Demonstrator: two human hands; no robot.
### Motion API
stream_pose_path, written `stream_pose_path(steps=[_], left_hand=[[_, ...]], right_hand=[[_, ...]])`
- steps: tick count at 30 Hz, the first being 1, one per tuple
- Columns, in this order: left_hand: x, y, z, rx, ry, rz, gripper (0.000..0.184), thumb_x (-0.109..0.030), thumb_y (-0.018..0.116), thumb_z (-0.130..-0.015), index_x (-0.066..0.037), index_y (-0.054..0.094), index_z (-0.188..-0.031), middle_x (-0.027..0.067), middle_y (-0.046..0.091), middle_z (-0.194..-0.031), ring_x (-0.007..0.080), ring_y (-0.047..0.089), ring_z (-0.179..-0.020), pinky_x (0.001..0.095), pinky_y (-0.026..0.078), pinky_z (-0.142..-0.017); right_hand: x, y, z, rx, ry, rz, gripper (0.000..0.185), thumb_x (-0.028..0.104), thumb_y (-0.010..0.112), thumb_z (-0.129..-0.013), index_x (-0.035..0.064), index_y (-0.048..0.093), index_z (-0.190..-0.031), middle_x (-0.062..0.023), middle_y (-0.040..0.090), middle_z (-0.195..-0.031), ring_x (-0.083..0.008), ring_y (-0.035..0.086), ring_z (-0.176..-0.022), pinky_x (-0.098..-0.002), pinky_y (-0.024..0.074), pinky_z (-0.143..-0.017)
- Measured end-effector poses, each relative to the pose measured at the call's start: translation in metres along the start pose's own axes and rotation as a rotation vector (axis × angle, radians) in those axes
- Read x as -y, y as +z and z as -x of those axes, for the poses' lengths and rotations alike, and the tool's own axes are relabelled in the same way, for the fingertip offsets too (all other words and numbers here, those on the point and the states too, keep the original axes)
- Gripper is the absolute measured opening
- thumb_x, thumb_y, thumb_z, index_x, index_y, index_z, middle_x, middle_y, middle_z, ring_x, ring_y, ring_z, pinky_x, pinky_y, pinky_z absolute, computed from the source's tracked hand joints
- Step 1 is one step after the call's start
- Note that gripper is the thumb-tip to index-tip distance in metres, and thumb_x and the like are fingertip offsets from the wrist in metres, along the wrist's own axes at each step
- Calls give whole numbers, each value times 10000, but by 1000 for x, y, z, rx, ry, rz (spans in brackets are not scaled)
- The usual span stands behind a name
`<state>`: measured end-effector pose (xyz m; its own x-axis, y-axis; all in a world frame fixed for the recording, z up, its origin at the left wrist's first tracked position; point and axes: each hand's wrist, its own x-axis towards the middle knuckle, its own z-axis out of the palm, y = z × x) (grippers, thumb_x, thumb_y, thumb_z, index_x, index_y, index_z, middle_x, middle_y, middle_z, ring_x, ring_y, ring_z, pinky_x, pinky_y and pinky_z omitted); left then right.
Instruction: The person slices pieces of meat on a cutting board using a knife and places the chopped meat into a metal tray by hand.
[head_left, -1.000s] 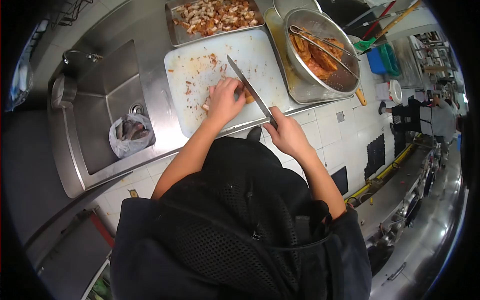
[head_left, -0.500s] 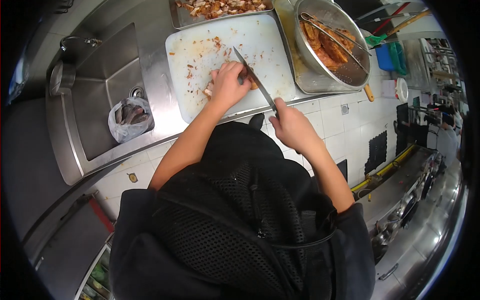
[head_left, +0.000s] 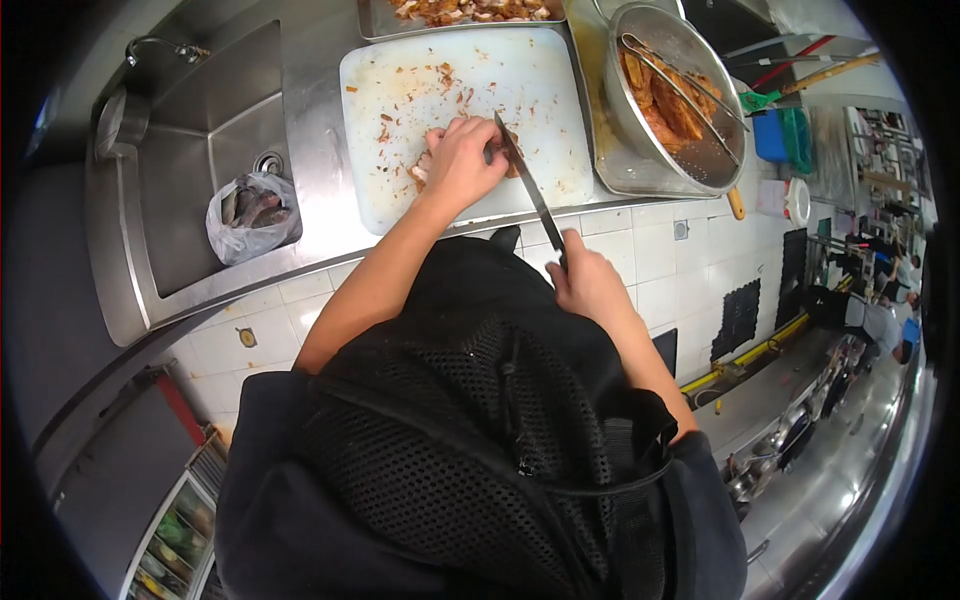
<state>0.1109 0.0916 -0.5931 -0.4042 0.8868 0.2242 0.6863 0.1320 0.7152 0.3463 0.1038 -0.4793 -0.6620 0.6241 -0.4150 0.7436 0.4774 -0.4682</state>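
Note:
My left hand (head_left: 465,162) is closed over a piece of cooked meat (head_left: 421,170), pressing it to the white cutting board (head_left: 552,95). Most of that piece is hidden under my fingers. My right hand (head_left: 592,285) grips the handle of a long knife (head_left: 531,188). The blade slants across the board's near edge, its tip just right of my left fingertips and close to the meat. Brown crumbs and scraps of meat (head_left: 446,74) are scattered over the board.
Behind the board is a metal tray (head_left: 430,33) of chopped meat. At right, a colander (head_left: 622,105) holds large reddish-brown pieces and metal tongs (head_left: 672,82). A sink (head_left: 190,200) with a plastic bag (head_left: 235,240) of dark contents lies left. Other people are far right.
My right hand has drawn the knife back toward my body, and its tip now sits nearer my left fingers. My left hand stays on the meat. The view has shifted slightly.

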Motion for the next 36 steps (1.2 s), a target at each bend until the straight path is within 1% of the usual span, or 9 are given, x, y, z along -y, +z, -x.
stream_pose_path(steps=[3,8,15,17,20,24,29,34,36], left_hand=[[4,0,-1,-14,29,-3,142,-169,736,-779,-109,665,-887,26,688,-965,251,617,-1046,462,337,-916],[7,-2,-1,33,12,-15,147,-179,738,-778,-111,671,-890,17,689,-972,245,615,-1058,466,336,-912],[4,-6,2,33,21,-57,177,-190,738,-782,-120,690,-938,12,690,-1015,240,610,-1075,486,344,-976],[6,-8,0,43,13,-52,184,-189,737,-783,-123,692,-949,13,689,-1018,238,608,-1080,490,345,-988],[8,-5,-1,70,50,-72,180,-185,737,-785,-123,690,-947,11,683,-1005,233,603,-1087,495,347,-987],[9,-6,-1,71,57,-58,162,-181,740,-786,-121,687,-927,10,673,-979,228,599,-1088,494,341,-995],[10,-15,-9,102,77,-46,166,-153,754,-784,-112,683,-928,21,686,-974,260,631,-1045,462,385,-968],[-13,-40,-107,-256,207,323,132,-167,736,-847,-101,724,-961,86,698,-999,328,636,-1015,491,471,-882],[-41,-45,-151,-280,317,347,137,-151,699,-878,-92,719,-1000,95,695,-1040,323,629,-1058,501,458,-911]], right_hand=[[1,6,-7,50,43,-27,323,111,674,-942,-40,501,-1169,-338,691,-860,-534,686,-852,-619,532,-763],[4,43,-89,-174,-75,-110,301,132,670,-953,-46,508,-1134,-331,700,-860,-535,688,-848,-623,533,-775],[21,23,-28,-114,15,-61,296,148,669,-961,-38,510,-1129,-316,707,-842,-531,698,-856,-610,540,-766],[23,7,-4,94,179,33,303,151,670,-965,-43,520,-1144,-317,712,-869,-519,707,-872,-596,550,-771],[13,37,-36,-87,58,-40,320,161,676,-966,-51,535,-1161,-321,719,-908,-516,710,-901,-591,555,-800],[13,58,-88,-65,183,-84,338,176,678,-967,-58,547,-1171,-319,722,-930,-513,709,-923,-593,556,-826],[4,55,-89,-88,152,-122,321,189,675,-968,-46,542,-1143,-320,722,-935,-515,707,-931,-597,556,-844],[8,54,-86,-101,165,-125,305,190,666,-971,-38,535,-1123,-321,722,-930,-513,708,-923,-588,561,-841],[9,56,-87,-91,178,-107,290,188,651,-974,-36,535,-1118,-316,725,-922,-509,711,-912,-588,564,-832]])
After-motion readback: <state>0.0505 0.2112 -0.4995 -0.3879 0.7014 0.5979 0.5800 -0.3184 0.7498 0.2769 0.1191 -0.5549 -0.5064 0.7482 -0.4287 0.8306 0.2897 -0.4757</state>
